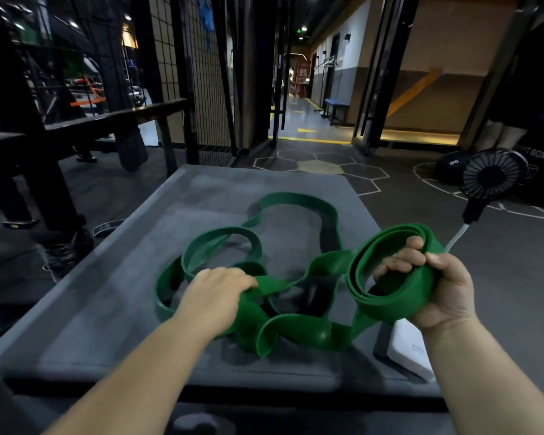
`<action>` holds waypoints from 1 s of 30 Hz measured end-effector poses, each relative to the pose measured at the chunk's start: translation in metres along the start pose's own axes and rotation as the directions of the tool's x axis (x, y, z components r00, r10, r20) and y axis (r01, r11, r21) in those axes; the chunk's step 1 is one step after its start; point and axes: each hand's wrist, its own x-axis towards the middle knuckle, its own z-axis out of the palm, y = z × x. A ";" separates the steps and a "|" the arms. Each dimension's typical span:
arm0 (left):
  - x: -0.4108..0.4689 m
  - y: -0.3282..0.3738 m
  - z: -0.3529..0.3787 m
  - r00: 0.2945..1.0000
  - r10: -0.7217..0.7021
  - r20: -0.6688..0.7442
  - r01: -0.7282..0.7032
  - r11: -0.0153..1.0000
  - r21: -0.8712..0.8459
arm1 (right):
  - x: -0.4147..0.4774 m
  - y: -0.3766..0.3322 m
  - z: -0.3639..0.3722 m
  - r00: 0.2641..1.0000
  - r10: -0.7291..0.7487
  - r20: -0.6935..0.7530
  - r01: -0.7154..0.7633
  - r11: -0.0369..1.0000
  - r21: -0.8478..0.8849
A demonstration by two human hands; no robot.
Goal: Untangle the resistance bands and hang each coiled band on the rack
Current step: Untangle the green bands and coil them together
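Note:
A wide green resistance band [299, 332] lies in tangled loops on a grey padded platform [113, 309]. My right hand [437, 287] grips a coiled part of the green band [387, 296], with fingers through the coil and thumb over its top. My left hand [217, 285] is palm down on the platform and holds a loose strand of the same band near the middle of the tangle. A far loop of the band [299, 202] lies flat toward the platform's back edge.
A small black fan [492, 178] stands on the floor at the right with a white cable. A white flat box [410, 350] sits by the platform's right edge. A black metal rack and bench [85, 120] are at the left. A black medicine ball [453, 166] lies behind the fan.

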 end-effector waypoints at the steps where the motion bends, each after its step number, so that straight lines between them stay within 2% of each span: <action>1: 0.002 0.001 0.003 0.999 -0.008 0.036 0.007 0.999 0.032 | 0.000 0.001 -0.001 1.000 0.001 0.009 -0.001 1.000 0.004; 7: 0.010 0.005 0.006 0.980 -0.157 0.123 0.138 0.979 0.150 | 0.000 0.002 -0.004 1.000 0.011 0.017 -0.011 1.000 0.015; 10: 0.015 0.009 0.009 0.985 -0.159 0.062 0.150 0.981 0.126 | -0.001 0.003 -0.005 1.000 0.013 0.021 -0.014 1.000 0.022; 13: 0.017 0.015 0.009 0.990 -0.137 -0.025 0.138 0.990 0.034 | 0.000 0.002 -0.005 1.000 0.008 0.025 -0.009 1.000 0.030; 15: 0.019 0.014 0.007 0.986 -0.160 -0.045 0.155 0.984 -0.090 | 0.001 0.000 -0.004 1.000 -0.004 0.017 0.004 0.999 0.035; 17: 0.018 0.013 0.000 0.971 -0.235 -0.044 0.218 0.946 -0.239 | 0.002 -0.003 -0.002 1.000 -0.022 0.006 0.021 0.999 0.046; 20: 0.015 0.010 -0.010 0.953 -0.302 -0.008 0.279 0.889 -0.362 | 0.003 -0.008 0.001 0.999 -0.054 -0.001 0.054 0.995 0.084; 23: 0.008 0.006 -0.023 0.931 -0.359 -0.067 0.276 0.813 -0.513 | 0.000 -0.013 0.004 0.997 -0.070 -0.036 0.073 0.992 0.103; 25: 0.003 0.006 -0.035 0.930 -0.350 -0.111 0.241 0.810 -0.535 | -0.002 -0.014 0.006 0.994 -0.078 -0.074 0.085 0.992 0.091; 28: -0.003 0.004 -0.051 0.960 -0.276 0.041 0.260 0.834 -0.487 | -0.007 -0.016 0.010 0.993 -0.071 -0.091 0.080 0.992 0.098; 30: -0.003 -0.002 -0.052 0.981 -0.185 0.062 0.192 0.854 -0.484 | -0.010 -0.017 0.011 0.994 -0.070 -0.085 0.079 0.991 0.112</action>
